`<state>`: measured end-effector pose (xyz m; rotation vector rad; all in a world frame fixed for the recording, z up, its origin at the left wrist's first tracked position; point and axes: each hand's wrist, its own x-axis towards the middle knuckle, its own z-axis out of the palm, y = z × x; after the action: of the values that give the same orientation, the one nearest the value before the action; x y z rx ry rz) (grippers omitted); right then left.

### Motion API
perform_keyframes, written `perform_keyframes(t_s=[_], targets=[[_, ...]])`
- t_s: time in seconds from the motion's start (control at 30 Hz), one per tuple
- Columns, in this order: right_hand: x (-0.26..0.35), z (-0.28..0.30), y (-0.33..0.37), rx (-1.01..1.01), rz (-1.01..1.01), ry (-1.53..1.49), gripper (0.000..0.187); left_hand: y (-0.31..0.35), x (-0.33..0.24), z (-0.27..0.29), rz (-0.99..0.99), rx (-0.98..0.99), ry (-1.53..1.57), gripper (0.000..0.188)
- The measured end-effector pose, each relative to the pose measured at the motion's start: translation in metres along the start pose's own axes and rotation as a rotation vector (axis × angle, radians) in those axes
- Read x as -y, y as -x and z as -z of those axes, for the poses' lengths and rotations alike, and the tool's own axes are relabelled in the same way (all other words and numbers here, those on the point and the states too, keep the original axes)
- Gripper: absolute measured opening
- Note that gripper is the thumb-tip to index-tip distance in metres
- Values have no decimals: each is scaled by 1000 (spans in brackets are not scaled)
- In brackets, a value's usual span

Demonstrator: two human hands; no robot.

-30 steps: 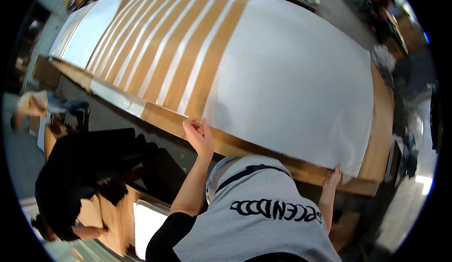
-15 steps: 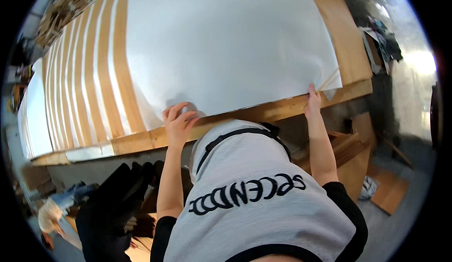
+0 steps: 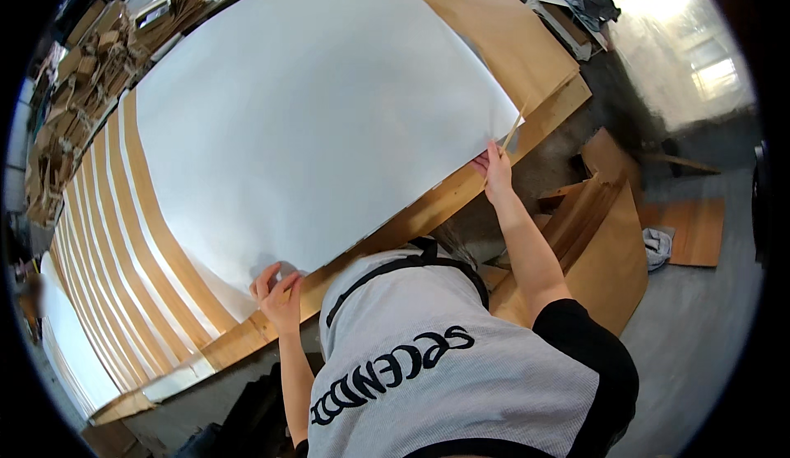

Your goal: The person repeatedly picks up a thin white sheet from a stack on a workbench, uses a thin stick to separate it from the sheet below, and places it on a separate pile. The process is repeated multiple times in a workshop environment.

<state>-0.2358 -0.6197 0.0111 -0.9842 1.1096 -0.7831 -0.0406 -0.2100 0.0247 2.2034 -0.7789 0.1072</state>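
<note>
A long table with a pale wooden edge (image 3: 440, 205) runs diagonally in front of the person. On it lies a broad, smooth white sheet (image 3: 329, 104), its near edge along the wood. A plain brown sheet (image 3: 485, 26) shows past its right end. To the left, narrow brown and white bands (image 3: 123, 199) lie side by side in steps. That banded part looks fully spread, in my judgement; the white sheet also looks laid out nearly flat, but its near edge has both hands at it. What is left there, the view does not tell.

The left hand (image 3: 278, 297) is at the near left part of that edge, fingers bent and slightly apart; whether they pinch it, I cannot tell. The right hand (image 3: 496, 172), near the right corner, has its fingers closed on a thin tan stick (image 3: 516, 125).
</note>
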Motion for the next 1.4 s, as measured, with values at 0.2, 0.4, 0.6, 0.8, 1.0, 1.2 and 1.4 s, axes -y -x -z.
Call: perform_keyframes(t_s=[0.2,0.4,0.6,0.8,1.0,1.2,1.4], targets=[[-26,6,-17,-99,117,114,20,2,1,0,14,45,-10,18],[-20,8,-14,-101,-1,27,23,4,2,-1,2,56,5,18],[-22,67,-37,-625,0,242,31,5,2,-1,-45,92,-20,18],[-1,68,-54,-439,-161,31,29,8,4,-1,-30,93,35,19],[-35,143,-94,-620,134,-270,22,8,2,-8,1,115,62,18],[-7,275,-37,-918,-239,-471,15,8,-15,6,74,158,-94,11],[7,371,-2,-470,-162,-5,19,9,-93,-34,121,-17,203,13]])
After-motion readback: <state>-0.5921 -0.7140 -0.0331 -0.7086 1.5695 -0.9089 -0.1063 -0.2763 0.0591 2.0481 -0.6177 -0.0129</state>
